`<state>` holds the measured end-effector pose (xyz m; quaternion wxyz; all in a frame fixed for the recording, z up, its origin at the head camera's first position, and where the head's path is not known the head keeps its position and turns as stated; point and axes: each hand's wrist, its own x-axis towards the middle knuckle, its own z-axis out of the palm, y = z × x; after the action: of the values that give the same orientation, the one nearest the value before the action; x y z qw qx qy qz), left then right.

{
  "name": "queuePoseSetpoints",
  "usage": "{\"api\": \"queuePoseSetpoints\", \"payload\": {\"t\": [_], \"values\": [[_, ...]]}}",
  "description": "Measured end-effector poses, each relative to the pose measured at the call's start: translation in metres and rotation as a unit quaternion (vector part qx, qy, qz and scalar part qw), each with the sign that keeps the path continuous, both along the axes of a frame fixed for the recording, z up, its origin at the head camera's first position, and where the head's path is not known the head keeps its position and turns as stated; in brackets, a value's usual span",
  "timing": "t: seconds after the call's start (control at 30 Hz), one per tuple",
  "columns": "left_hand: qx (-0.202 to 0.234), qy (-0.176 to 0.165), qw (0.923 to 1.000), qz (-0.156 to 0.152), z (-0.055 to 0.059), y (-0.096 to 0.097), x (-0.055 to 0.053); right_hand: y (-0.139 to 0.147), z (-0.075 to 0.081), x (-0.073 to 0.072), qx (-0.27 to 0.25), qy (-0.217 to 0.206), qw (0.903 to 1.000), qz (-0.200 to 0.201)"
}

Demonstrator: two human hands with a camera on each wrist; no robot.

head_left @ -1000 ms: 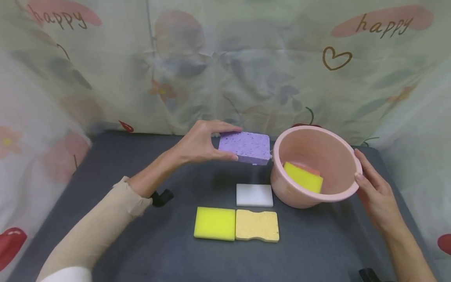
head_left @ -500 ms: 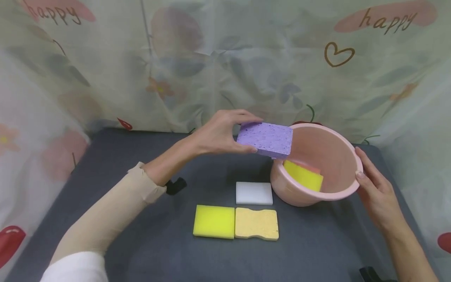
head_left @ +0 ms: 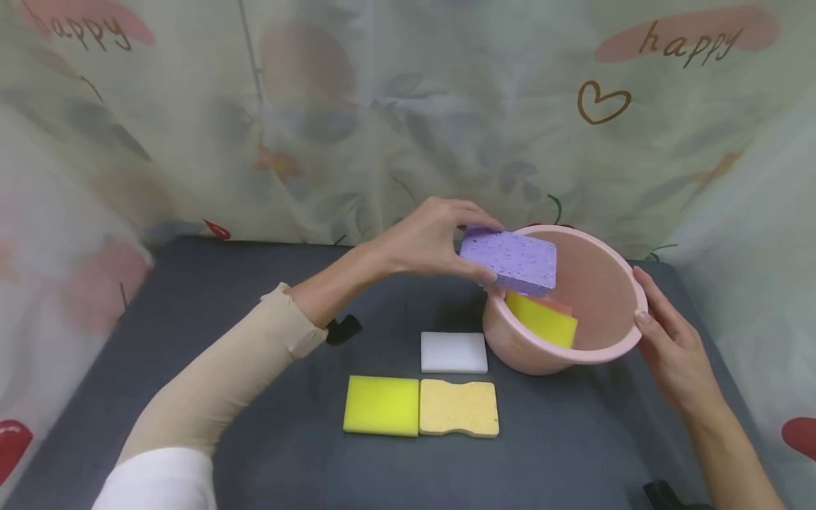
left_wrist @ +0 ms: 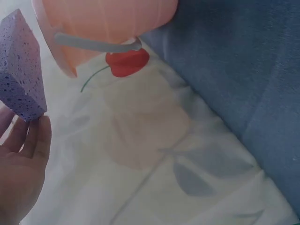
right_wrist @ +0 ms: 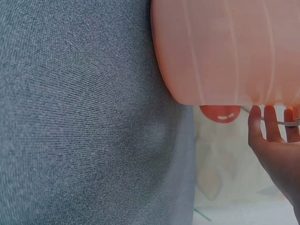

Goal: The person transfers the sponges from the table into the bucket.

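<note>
My left hand pinches a purple porous sponge by its left end, thumb below and fingers above. The sponge hangs over the left rim of a pink bucket, partly covering the opening. In the left wrist view the fingertips press on the sponge beside the bucket. My right hand grips the bucket's right rim, thumb on the near side; the bucket leans toward me. Inside it lie a yellow sponge and a reddish piece mostly hidden behind it.
On the dark grey table lie a white sponge block, a flat yellow sponge and a tan sponge with wavy sides, the last two side by side. A patterned curtain stands behind and at both sides.
My left hand has carried the purple sponge rightward, from left of the bucket to over its rim and opening. The right hand keeps its hold, and the bucket stays nearly in place.
</note>
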<state>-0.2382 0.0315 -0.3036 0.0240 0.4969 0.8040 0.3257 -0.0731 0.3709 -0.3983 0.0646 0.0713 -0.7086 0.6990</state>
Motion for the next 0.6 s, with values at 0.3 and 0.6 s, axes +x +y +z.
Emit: {"api": "queuePoseSetpoints", "payload": {"t": [0.3, 0.6], "values": [[-0.049, -0.009, 0.9987, 0.010, 0.005, 0.029, -0.004, 0.005, -0.001, -0.002, 0.005, -0.018, 0.9998, -0.006], [-0.080, 0.009, 0.9967, 0.010, 0.002, 0.051, -0.007, 0.007, -0.002, -0.006, -0.006, -0.010, 0.9999, 0.008]]}}
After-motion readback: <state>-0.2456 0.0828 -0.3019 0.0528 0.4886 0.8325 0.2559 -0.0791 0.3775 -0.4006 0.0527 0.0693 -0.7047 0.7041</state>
